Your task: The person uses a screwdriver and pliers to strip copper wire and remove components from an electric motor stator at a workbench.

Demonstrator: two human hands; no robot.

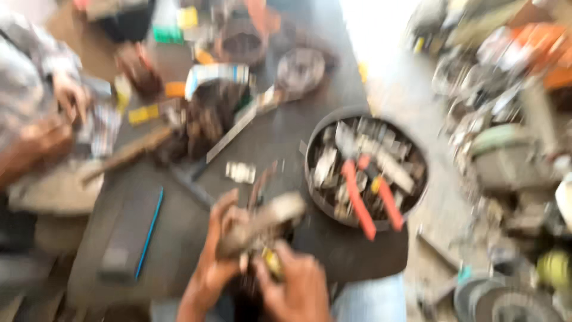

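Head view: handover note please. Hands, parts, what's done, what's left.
Frame is motion-blurred, so detail is limited.
Left hand: wrapped around a grimy metal part at the near edge of the dark worktable.
Right hand: on the underside of the same part, by a small yellow piece.
Round metal pan to the right holds scrap pieces and red-handled pliers.
Another person's hand is busy at far left.
Done: part picked up and in both hands.
Left: cannot tell; part looks in one piece.
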